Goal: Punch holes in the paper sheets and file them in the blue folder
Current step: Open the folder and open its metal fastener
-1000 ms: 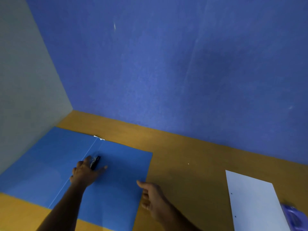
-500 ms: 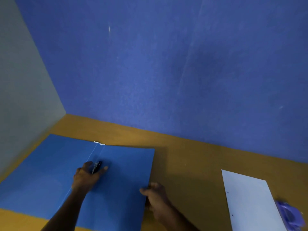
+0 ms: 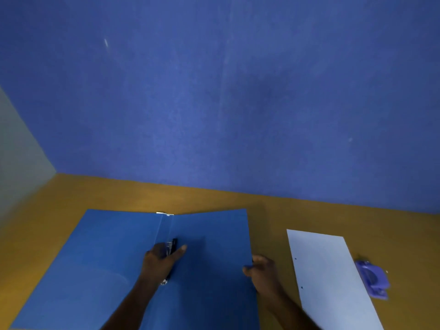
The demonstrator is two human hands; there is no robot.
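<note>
On the open blue folder (image 3: 114, 270), the left hand (image 3: 162, 260) seemingly pinches the black fastener (image 3: 173, 246) at the spine, while the right hand (image 3: 262, 270) grips its right edge.

Spread open on an ochre-brown wooden desk (image 3: 273, 210), a plain mid-blue folder (image 3: 107, 258), darker blue across its shaded right half, with a black-and-silver clip (image 3: 173, 245) at the fold and a sliver of white at the top of the spine. To the right, a pale bluish-white sheet of paper (image 3: 328, 270) marked by two small dark holes along its left edge, and beside it a lilac-purple hole punch (image 3: 372, 278). Behind, a deep blue, faintly speckled partition (image 3: 238, 91) with a few pale flecks, meeting a grey-green side panel (image 3: 16, 151) on the left.
</note>
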